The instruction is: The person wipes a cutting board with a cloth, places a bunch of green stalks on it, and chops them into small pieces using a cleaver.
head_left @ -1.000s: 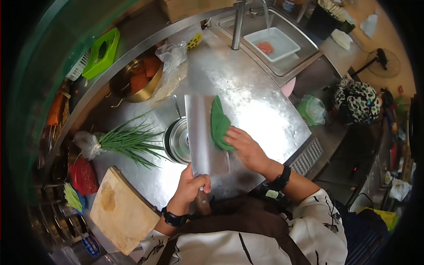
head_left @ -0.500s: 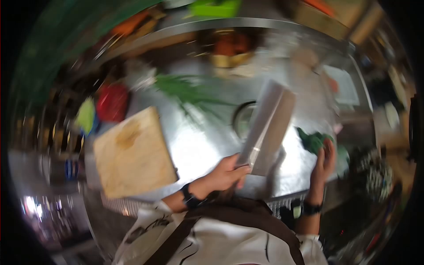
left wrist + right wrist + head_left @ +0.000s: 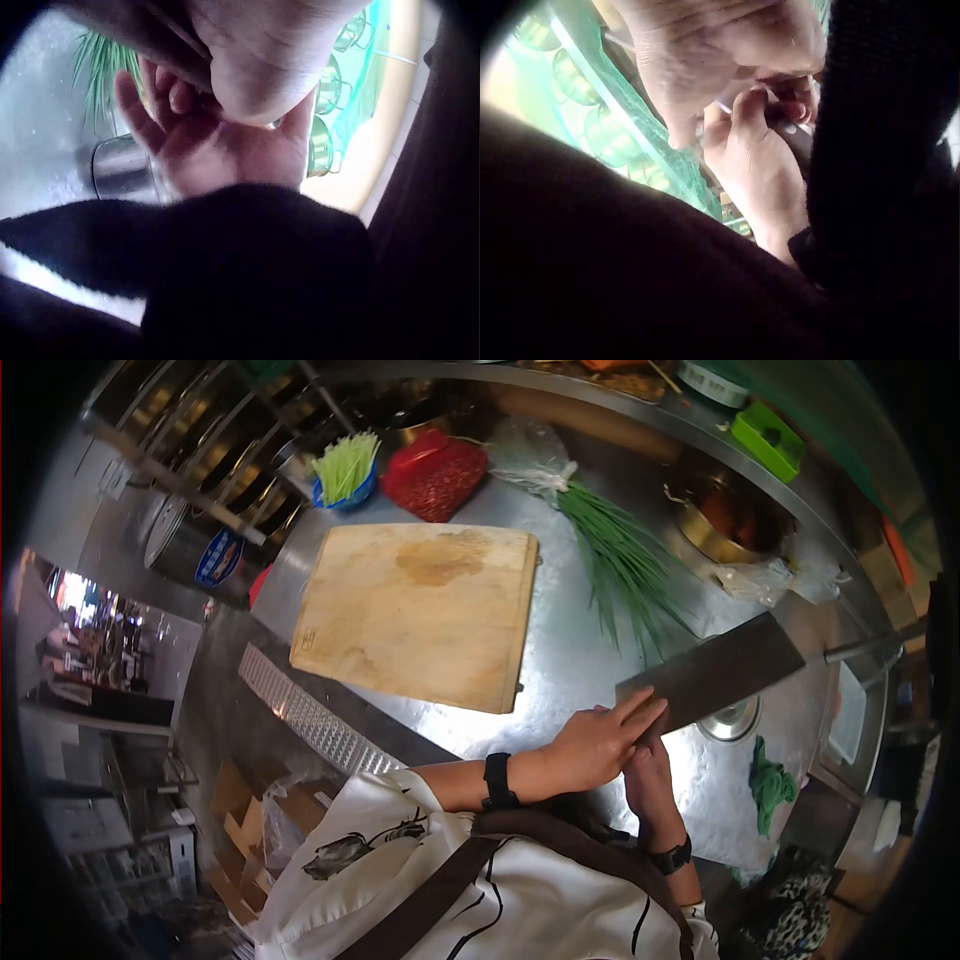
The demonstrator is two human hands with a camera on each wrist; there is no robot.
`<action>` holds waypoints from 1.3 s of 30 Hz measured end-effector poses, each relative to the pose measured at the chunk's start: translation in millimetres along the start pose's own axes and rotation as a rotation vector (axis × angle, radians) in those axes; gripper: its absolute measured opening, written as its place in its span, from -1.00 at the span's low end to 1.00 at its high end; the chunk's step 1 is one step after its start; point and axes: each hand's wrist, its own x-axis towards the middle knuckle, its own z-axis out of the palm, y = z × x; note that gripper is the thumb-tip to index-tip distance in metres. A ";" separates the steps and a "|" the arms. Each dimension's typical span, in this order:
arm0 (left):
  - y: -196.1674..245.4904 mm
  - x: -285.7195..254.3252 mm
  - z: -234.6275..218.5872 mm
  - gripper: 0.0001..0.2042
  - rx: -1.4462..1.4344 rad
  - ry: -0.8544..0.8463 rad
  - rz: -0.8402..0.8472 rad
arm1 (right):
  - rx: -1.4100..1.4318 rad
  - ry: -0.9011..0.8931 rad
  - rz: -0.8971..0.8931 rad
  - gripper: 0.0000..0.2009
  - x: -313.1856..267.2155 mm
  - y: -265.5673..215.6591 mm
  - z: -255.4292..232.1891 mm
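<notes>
The left hand (image 3: 590, 750) grips the knife (image 3: 725, 670) by its handle (image 3: 801, 142), right of the board (image 3: 415, 625); the right hand (image 3: 650, 780) is there too, but I can't tell if it grips. It has let go of the cloth (image 3: 771, 784), now farther right of the board, so the wiping seems to have stopped.

Broad dark cleaver (image 3: 725, 668), held aslant over counter (image 3: 563, 650)

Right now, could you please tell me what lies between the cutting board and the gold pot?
In the head view, long green stalks lie between them.
</notes>
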 end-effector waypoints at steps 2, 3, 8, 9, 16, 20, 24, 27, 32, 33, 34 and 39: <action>7.1 -9.2 4.1 -0.31 0.073 0.062 -0.006 | 0.082 -0.035 0.112 -0.26 9.5 -15.5 14.5; 9.6 -10.9 2.1 -0.31 0.025 0.093 -0.014 | 0.103 -0.107 0.071 -0.36 11.6 -6.2 4.7; 11.7 -39.8 -22.9 -0.35 -0.198 0.139 -0.219 | 0.082 0.004 0.233 -0.53 31.7 0.5 23.6; 4.7 -48.1 -30.6 -0.36 -0.251 0.113 -0.239 | -0.021 0.001 0.240 -0.58 36.5 3.1 25.2; -111.0 -129.3 -102.0 -0.53 0.077 0.482 -0.407 | -0.299 -0.019 0.438 -0.68 70.0 30.2 -3.6; -206.4 -206.8 -156.0 -0.54 0.379 0.597 -0.614 | -0.273 0.050 0.541 -0.67 73.5 57.0 -20.1; -277.2 -253.7 -223.3 -0.58 0.246 0.545 -0.750 | -0.888 0.272 0.352 -0.61 67.7 87.9 -42.7; -314.4 -267.6 -266.0 -0.50 0.340 0.332 -0.695 | -1.389 0.627 0.078 -0.74 64.2 36.8 11.9; -369.8 -275.7 -286.6 -0.46 0.398 0.256 -0.672 | -1.409 1.069 -0.089 -0.79 15.3 -1.2 0.1; -376.1 -270.3 -284.5 -0.44 0.405 0.298 -0.711 | -1.421 1.200 -0.038 -0.75 -0.8 -6.9 -24.4; -366.7 -257.1 -291.3 -0.44 0.409 0.280 -0.702 | -1.427 1.313 0.030 -0.72 -18.7 -15.6 -54.8; -376.0 -270.0 -290.7 -0.29 0.679 0.274 -1.052 | -1.680 1.399 0.363 -0.08 -117.7 -3.0 -244.2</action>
